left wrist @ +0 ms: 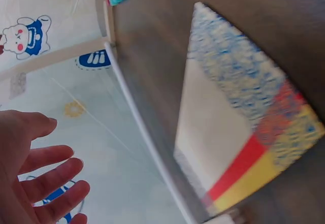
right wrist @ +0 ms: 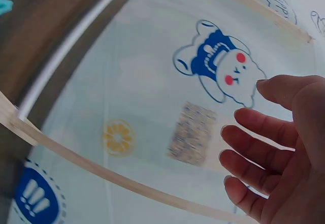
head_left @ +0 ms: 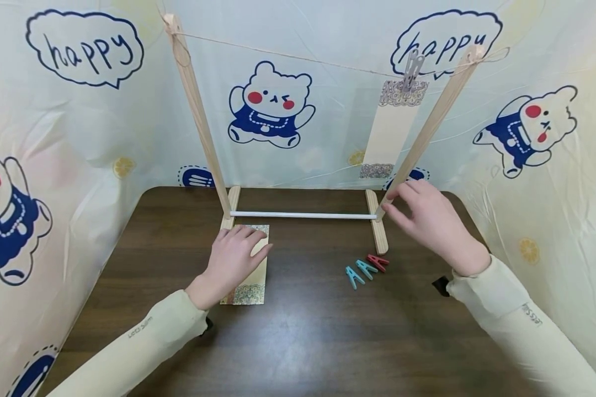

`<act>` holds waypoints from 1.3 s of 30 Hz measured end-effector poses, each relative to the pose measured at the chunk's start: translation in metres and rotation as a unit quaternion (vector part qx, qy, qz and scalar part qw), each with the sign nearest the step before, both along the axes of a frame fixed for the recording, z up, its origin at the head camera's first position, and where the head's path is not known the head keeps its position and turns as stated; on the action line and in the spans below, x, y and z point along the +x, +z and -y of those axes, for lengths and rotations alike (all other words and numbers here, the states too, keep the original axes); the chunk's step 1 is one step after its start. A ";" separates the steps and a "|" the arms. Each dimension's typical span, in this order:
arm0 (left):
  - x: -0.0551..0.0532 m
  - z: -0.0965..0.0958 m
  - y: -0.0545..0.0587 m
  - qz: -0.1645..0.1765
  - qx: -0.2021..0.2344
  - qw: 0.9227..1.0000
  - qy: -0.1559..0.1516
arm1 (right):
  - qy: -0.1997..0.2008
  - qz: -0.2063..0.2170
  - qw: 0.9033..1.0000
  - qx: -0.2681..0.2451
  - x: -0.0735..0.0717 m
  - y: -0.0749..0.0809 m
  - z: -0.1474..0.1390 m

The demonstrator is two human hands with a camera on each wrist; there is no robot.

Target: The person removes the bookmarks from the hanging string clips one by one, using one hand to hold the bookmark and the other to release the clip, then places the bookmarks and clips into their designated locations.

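Observation:
My left hand (head_left: 233, 258) hovers over a patterned paper strip (head_left: 250, 293) on the table, its fingers loosely bent and holding nothing. In the left wrist view the paper strip (left wrist: 218, 117) shows a blue floral band and red and yellow stripes. Beside the right wooden post (head_left: 434, 124) is my right hand (head_left: 434, 223), fingers relaxed and apart, with nothing in them. A similar paper strip (head_left: 389, 132) hangs from the string (head_left: 288, 57) near that post, held by a grey clothespin (head_left: 413, 71). Two teal clothespins (head_left: 355, 277) and a red clothespin (head_left: 378, 262) lie between my hands.
The left wooden post (head_left: 198, 116) holds the string's other end. A white rod (head_left: 303, 215) joins the two posts low down, above the dark wooden table (head_left: 298, 342). A printed cloth (head_left: 338, 33) with bears surrounds the table's back and sides.

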State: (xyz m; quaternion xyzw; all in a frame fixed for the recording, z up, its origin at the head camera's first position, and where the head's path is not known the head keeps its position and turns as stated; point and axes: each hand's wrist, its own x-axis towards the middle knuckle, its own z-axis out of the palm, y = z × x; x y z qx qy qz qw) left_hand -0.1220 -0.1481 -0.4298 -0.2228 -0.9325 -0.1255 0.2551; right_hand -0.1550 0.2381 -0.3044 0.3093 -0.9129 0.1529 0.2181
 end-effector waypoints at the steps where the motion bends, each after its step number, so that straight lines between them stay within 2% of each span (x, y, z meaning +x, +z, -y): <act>1: -0.002 -0.002 0.002 -0.007 0.000 1.000 -0.003 | -0.001 0.001 1.000 -0.003 -0.001 0.004 0.000; 6: -0.012 -0.014 0.012 -0.029 0.010 0.999 -0.022 | 0.005 0.002 1.000 -0.016 -0.008 0.027 0.001; 11: -0.023 -0.028 0.023 -0.014 0.035 0.999 -0.038 | 0.004 0.000 1.000 -0.026 -0.017 0.054 0.005; 17: -0.037 -0.049 0.039 0.012 0.061 0.997 -0.054 | -0.021 -0.005 0.999 -0.037 -0.020 0.086 0.007; 24: -0.052 -0.072 0.053 0.027 0.101 0.992 -0.070 | -0.036 -0.016 0.999 -0.024 -0.024 0.117 0.010; 29: -0.064 -0.089 0.063 0.052 0.142 0.985 -0.083 | -0.032 -0.034 0.999 -0.027 -0.028 0.131 0.008; 39: -0.086 -0.114 0.089 0.104 0.227 0.962 -0.107 | -0.040 -0.071 0.996 -0.029 -0.038 0.159 0.008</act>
